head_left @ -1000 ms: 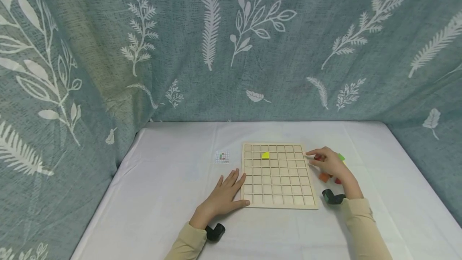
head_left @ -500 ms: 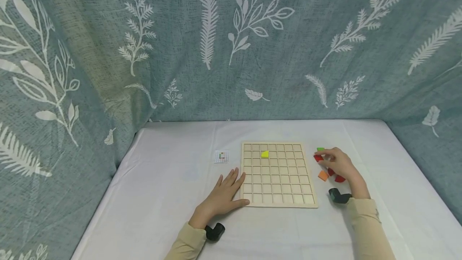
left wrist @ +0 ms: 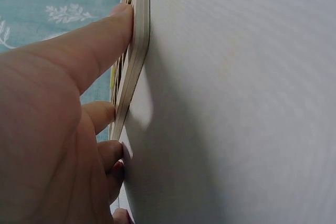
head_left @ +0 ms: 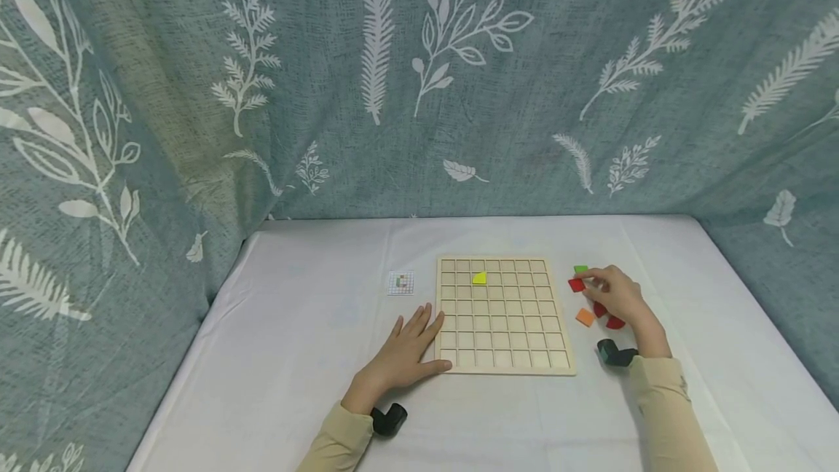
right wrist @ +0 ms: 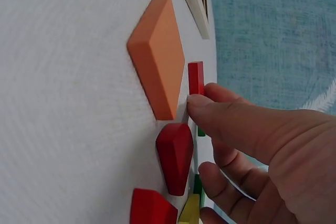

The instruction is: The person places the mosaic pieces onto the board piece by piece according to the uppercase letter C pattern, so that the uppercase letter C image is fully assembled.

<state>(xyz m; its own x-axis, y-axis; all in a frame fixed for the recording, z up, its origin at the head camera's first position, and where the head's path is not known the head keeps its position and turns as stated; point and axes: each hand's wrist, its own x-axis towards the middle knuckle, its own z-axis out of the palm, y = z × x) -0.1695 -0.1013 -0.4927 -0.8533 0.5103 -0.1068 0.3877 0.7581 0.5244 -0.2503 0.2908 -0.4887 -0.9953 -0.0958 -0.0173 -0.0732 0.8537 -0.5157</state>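
Observation:
My right hand (head_left: 617,296) is over the loose tiles beside the board, thumb and index fingertip apart, right at the edge of a red square tile (head_left: 577,285). In the right wrist view the thumb tip overlaps the end of that red tile (right wrist: 195,77). A green tile (head_left: 580,269) lies just beyond. My left hand (head_left: 405,352) rests with spread fingers along the left edge of the wooden grid board (head_left: 505,370); its thumb (left wrist: 100,45) touches the board's side (left wrist: 137,45). A yellow tile with one rounded corner (head_left: 480,278) sits in a cell near the board's top.
Near the right hand lie an orange square tile (head_left: 585,317), a dark red tile (head_left: 599,309) and a red tile (head_left: 615,323) with a curved side. Part of a yellow tile (right wrist: 190,211) shows under the fingers. A small printed grid card (head_left: 401,282) lies left of the board.
My right hand has moved right, from the board's edge to the loose tiles, then drawn slightly back from the red square tile. The left hand has stayed on the board.

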